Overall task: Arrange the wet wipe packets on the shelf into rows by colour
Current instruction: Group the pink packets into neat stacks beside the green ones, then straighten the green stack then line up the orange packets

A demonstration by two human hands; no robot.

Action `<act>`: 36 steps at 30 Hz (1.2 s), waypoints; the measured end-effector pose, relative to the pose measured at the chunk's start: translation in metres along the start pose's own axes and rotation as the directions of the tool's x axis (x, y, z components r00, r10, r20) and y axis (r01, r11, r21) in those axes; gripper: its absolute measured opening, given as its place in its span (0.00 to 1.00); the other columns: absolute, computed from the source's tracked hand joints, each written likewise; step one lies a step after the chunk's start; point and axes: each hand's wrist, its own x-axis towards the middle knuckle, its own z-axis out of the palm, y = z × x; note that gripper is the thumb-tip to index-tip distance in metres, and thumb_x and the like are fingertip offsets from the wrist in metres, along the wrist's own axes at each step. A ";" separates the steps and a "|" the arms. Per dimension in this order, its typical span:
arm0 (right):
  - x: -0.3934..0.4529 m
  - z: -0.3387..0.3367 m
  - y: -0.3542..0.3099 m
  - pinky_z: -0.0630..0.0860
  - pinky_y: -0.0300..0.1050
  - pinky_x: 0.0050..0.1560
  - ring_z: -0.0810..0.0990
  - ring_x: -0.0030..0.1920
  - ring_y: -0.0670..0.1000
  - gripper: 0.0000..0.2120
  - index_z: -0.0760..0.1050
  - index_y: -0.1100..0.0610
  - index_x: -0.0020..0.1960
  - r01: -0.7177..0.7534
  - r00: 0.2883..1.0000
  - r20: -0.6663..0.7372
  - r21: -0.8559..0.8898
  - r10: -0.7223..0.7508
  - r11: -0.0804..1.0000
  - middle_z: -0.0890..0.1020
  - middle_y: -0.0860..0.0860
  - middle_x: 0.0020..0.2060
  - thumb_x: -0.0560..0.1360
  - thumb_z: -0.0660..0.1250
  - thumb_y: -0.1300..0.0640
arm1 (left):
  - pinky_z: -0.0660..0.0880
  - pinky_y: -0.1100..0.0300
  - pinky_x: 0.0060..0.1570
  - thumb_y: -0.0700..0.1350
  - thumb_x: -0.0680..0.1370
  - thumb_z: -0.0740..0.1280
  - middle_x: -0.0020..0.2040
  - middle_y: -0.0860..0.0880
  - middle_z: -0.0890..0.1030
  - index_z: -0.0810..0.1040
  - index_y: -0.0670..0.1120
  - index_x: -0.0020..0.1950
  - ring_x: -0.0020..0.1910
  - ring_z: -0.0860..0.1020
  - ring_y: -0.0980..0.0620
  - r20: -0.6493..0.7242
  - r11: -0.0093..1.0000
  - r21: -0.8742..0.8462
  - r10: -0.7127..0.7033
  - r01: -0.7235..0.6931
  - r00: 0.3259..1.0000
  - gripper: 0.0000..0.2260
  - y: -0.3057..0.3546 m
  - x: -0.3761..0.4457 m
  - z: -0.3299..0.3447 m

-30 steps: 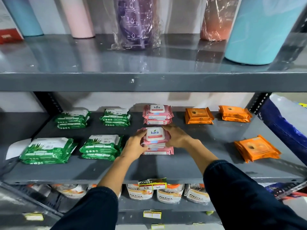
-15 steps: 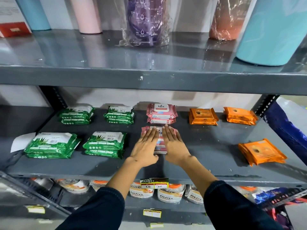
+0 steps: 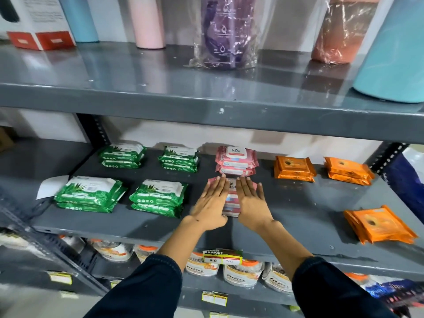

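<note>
Both the left hand [image 3: 212, 203] and right hand [image 3: 251, 203], gripping a second ago, now lie open and flat, pressing the front pink stack [image 3: 231, 203], at 6 o'clock of the rear pink stack [image 3: 236, 160], squaring that row on the shelf [image 3: 298, 216].

I'm pressing my left hand [image 3: 212, 203] and right hand [image 3: 251, 203] flat, fingers spread, on the front pink packet stack [image 3: 231, 203] near the shelf [image 3: 309, 232] front edge; another pink stack [image 3: 236, 160] is sitting just behind.
</note>
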 end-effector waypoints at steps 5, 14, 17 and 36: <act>0.006 -0.009 -0.060 0.38 0.53 0.77 0.40 0.78 0.54 0.39 0.39 0.61 0.76 0.148 0.987 -0.070 0.062 -0.144 0.987 0.43 0.56 0.78 0.75 0.60 0.61 | 0.38 0.56 0.75 0.43 0.76 0.61 0.78 0.43 0.44 0.44 0.40 0.76 0.77 0.42 0.47 -0.300 0.988 -0.065 -0.156 0.143 0.941 0.34 -0.050 -0.031 -0.028; 0.025 0.024 -0.167 0.42 0.53 0.77 0.41 0.78 0.55 0.37 0.41 0.57 0.77 0.245 0.963 0.084 0.131 -0.257 0.961 0.43 0.56 0.78 0.76 0.59 0.60 | 0.39 0.54 0.75 0.46 0.80 0.55 0.78 0.45 0.43 0.43 0.44 0.77 0.77 0.42 0.47 -0.079 0.957 0.092 -0.270 0.276 0.960 0.29 -0.154 -0.100 -0.027; 0.021 0.031 -0.174 0.43 0.51 0.78 0.42 0.78 0.55 0.36 0.42 0.58 0.77 0.208 0.975 0.047 0.141 -0.216 0.968 0.45 0.56 0.78 0.76 0.58 0.63 | 0.39 0.55 0.75 0.45 0.79 0.56 0.78 0.48 0.43 0.42 0.46 0.77 0.77 0.42 0.48 -0.069 0.966 0.096 -0.233 0.239 0.970 0.31 -0.163 -0.107 -0.020; 0.014 0.023 -0.171 0.43 0.53 0.78 0.43 0.78 0.54 0.37 0.40 0.58 0.77 0.131 0.989 -0.079 0.106 -0.123 0.986 0.45 0.55 0.78 0.76 0.59 0.63 | 0.39 0.51 0.75 0.44 0.78 0.55 0.78 0.47 0.46 0.44 0.45 0.76 0.77 0.44 0.47 -0.203 0.986 0.028 -0.154 0.163 0.967 0.29 -0.151 -0.100 -0.029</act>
